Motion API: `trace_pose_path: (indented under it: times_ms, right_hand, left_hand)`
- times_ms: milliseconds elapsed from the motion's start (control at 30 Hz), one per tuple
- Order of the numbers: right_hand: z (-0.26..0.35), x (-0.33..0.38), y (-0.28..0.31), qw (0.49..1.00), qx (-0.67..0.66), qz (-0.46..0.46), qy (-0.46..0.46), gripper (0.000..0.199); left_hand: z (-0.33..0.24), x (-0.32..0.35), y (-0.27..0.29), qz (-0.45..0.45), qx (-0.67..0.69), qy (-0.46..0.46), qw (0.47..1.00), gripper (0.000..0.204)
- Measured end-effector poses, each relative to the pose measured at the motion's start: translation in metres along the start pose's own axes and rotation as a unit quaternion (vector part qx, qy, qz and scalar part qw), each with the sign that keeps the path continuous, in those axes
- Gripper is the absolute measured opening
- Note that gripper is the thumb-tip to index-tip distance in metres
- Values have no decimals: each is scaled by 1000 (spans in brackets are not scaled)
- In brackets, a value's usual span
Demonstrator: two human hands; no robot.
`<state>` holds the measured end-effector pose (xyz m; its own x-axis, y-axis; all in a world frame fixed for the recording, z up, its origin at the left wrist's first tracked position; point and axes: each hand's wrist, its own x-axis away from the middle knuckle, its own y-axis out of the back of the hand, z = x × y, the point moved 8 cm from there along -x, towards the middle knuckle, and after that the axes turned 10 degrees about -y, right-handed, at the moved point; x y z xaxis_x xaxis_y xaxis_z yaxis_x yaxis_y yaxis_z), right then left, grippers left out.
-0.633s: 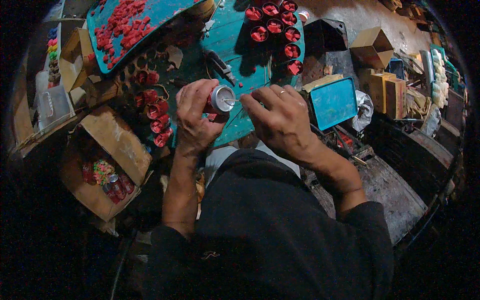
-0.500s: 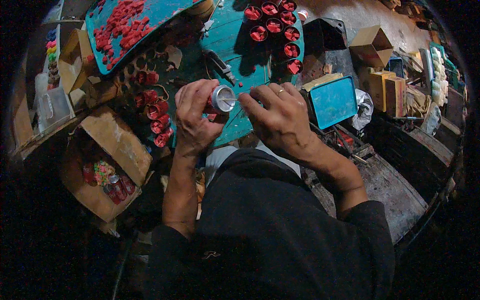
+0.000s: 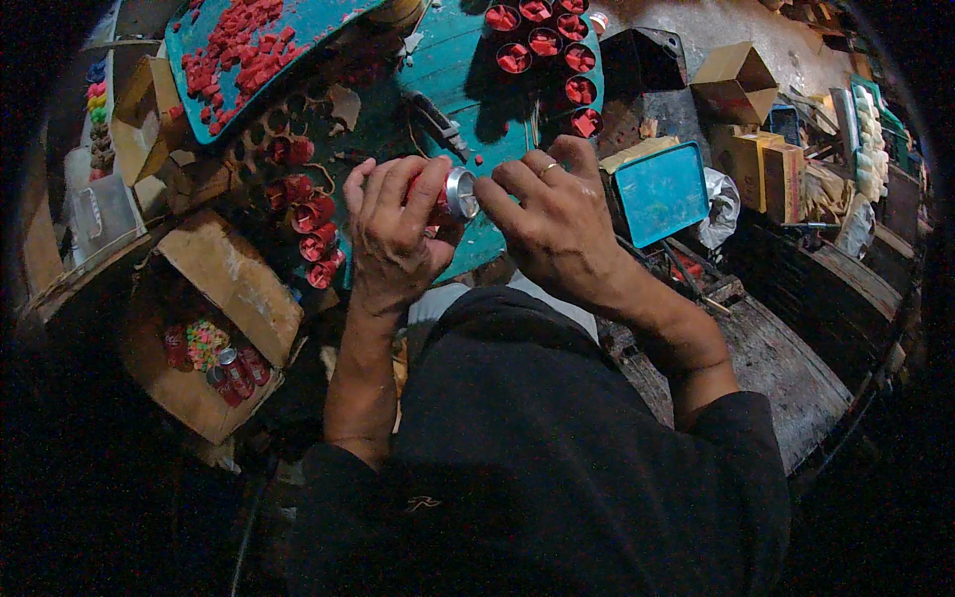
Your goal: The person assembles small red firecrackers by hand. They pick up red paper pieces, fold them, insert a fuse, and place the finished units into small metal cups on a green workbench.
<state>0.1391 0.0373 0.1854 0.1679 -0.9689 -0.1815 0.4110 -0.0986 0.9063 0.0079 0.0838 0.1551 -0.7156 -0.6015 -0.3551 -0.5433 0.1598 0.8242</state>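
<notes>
My left hand [image 3: 396, 229] is wrapped round a red drink can [image 3: 461, 193] held on its side. The can's silver end points right, toward my other hand. My right hand [image 3: 559, 221], with a ring on one finger, is curled, its thumb and forefinger pinched right at that end. What the pinch holds is too small to make out. Beyond the hands, a dark-handled utility knife [image 3: 435, 121] lies on the turquoise tabletop [image 3: 468, 75]. A small red crumb [image 3: 478, 159] lies near the knife's tip.
Round cups with red chunks [image 3: 544, 41] stand at the far right of the table. A tray of red pieces [image 3: 244, 60] is far left, with several red cans [image 3: 310, 213] below it. An open cardboard box [image 3: 234, 269] holds more cans. A blue tray [image 3: 661, 194] sits right.
The can has turned so that its silver end faces more to the right, closer to my right fingers. A thin pale strand seen at that end before is now hard to make out.
</notes>
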Motion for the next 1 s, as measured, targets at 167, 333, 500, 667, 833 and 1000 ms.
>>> trace_pose_path:
  times_ms: [167,333,500,667,833,1000]
  right_hand:
    - [8,-3,-4,1000,-14,-10,-10,23]
    - [-9,0,-6,999,-46,14,-26,25]
    - [-5,-2,0,999,-24,26,-7,21]
    - [-5,1,-1,1000,-5,13,-15,21]
    - [-10,4,5,999,-6,42,-11,19]
    - [-6,1,-6,998,-8,57,-11,19]
  left_hand:
    - [-4,0,0,-10,29,-3,1000,60]
    - [-1,4,-1,-22,31,6,999,60]
    - [-8,1,-1,-9,40,0,999,62]
    - [-10,-1,-2,-19,33,-13,999,63]
    - [-8,4,-4,-40,34,-11,999,62]
    - [-18,-4,-5,-20,31,-20,999,59]
